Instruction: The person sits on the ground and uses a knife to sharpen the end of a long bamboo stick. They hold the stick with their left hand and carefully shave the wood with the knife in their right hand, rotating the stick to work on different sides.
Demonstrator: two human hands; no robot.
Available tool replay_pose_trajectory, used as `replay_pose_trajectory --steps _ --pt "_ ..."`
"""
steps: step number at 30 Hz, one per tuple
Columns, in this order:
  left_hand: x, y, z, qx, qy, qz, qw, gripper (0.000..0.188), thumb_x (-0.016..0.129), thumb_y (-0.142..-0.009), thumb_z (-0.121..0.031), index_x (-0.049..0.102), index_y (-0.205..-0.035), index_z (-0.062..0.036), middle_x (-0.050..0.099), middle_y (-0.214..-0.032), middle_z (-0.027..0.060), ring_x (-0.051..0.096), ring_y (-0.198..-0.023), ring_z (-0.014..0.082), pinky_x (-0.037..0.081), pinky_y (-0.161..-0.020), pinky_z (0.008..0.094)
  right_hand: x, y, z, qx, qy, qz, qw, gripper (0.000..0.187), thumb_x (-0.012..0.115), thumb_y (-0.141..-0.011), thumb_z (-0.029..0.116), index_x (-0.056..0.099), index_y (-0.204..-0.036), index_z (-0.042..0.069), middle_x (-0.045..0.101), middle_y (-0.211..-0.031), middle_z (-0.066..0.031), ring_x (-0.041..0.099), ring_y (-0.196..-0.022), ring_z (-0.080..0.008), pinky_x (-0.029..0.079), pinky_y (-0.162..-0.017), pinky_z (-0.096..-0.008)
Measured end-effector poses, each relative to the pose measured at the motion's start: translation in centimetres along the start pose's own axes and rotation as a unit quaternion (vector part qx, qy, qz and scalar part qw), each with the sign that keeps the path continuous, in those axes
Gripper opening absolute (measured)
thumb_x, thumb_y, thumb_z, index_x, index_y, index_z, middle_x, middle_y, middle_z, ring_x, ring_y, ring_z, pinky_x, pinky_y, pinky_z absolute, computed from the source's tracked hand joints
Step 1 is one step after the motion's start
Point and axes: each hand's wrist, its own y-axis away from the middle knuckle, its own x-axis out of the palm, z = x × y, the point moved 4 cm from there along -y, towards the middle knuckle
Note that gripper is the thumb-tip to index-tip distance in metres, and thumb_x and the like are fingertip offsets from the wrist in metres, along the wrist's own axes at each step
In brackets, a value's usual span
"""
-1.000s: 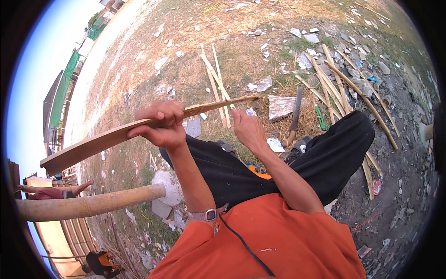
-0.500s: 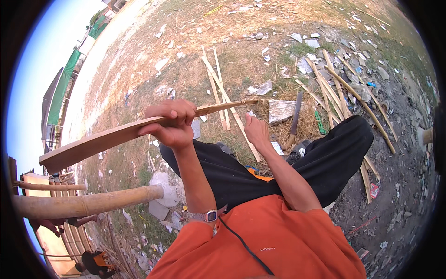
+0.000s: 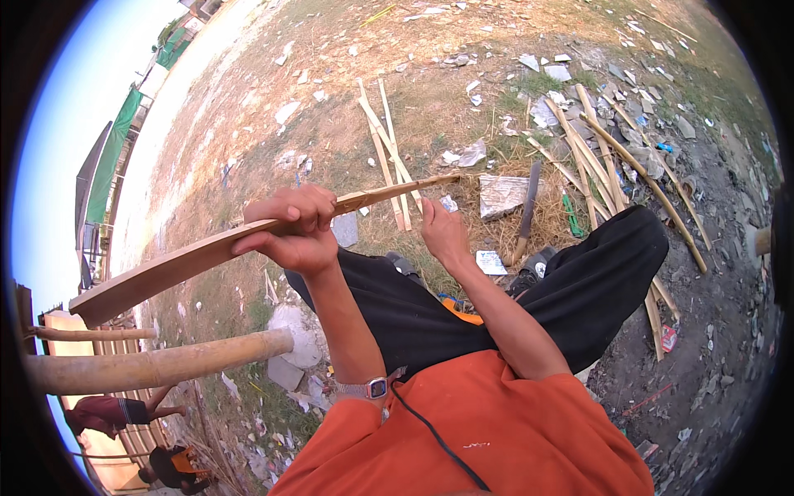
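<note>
My left hand point(image 3: 294, 227) is wrapped round a long bamboo strip point(image 3: 165, 269), thumb below and fingers over the top. Wide at its left end, the strip narrows toward its right end, which looks rough and split. My right hand point(image 3: 447, 236) is closed, its fingertips just below the strip's narrow part. Whether those fingertips touch the strip or pinch something small, I cannot tell. Beyond my right hand, a large knife point(image 3: 528, 202) with a wooden handle rests against a pale, rough block point(image 3: 501, 197).
Several bamboo strips point(image 3: 390, 153) lie crossed ahead, and more point(image 3: 587, 157) are piled at the right. A thick bamboo pole point(image 3: 165, 360) juts in from the left. Near the knife lies a green object point(image 3: 571, 215). Two people point(image 3: 107, 413) are at the lower left. Litter covers the ground.
My left hand has shifted slightly left and down along with the strip. My right hand has moved left, its fingertips closer to the strip. A person at the lower left has come further into view.
</note>
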Motion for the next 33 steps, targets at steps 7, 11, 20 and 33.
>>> replay_pose_trajectory --steps 7,11,20,33 --pt "0.2 0.3 0.0 -0.032 0.005 -0.038 0.999 0.062 0.024 -0.088 -0.065 0.047 -0.078 -0.0090 0.026 -0.050 -0.0006 0.025 -0.041 0.0142 0.027 -0.044 0.0314 0.3 -0.3 -1.7 0.034 0.008 0.008 0.999 0.048 0.033 -0.095 0.042 0.061 -0.091 0.003 0.061 -0.076 -0.0289 0.061 -0.076 -0.0456 0.047 -0.070 -0.0535" --pt "1.2 -0.1 0.1 -0.026 -0.023 -0.054 0.998 0.062 0.025 -0.086 -0.067 0.047 -0.076 -0.0095 0.027 -0.050 -0.0007 0.024 -0.041 0.0136 0.027 -0.044 0.0310 0.7 -1.4 -3.2 0.047 0.032 0.006 0.998 0.050 0.033 -0.094 0.042 0.061 -0.093 0.001 0.061 -0.077 -0.0293 0.060 -0.077 -0.0465 0.047 -0.071 -0.0535" --pt "2.4 -0.2 0.3 -0.026 -0.006 -0.016 1.000 0.062 0.023 -0.087 -0.066 0.046 -0.077 -0.0092 0.029 -0.049 0.0005 0.026 -0.040 0.0145 0.026 -0.042 0.0314 2.2 -3.0 -8.9 0.100 0.056 0.010 0.993 0.054 0.033 -0.095 0.040 0.064 -0.086 -0.003 0.062 -0.082 -0.0281 0.062 -0.080 -0.0434 0.048 -0.073 -0.0509" --pt "-0.6 -0.3 0.1 -0.022 0.079 0.084 0.993 0.064 0.022 -0.085 -0.069 0.043 -0.074 -0.0100 0.028 -0.047 -0.0001 0.024 -0.038 0.0130 0.022 -0.041 0.0300 -4.9 -0.9 0.9 0.040 -0.154 0.101 0.982 0.052 0.032 -0.095 0.045 0.058 -0.088 0.000 0.059 -0.081 -0.0288 0.056 -0.082 -0.0453 0.042 -0.072 -0.0517"
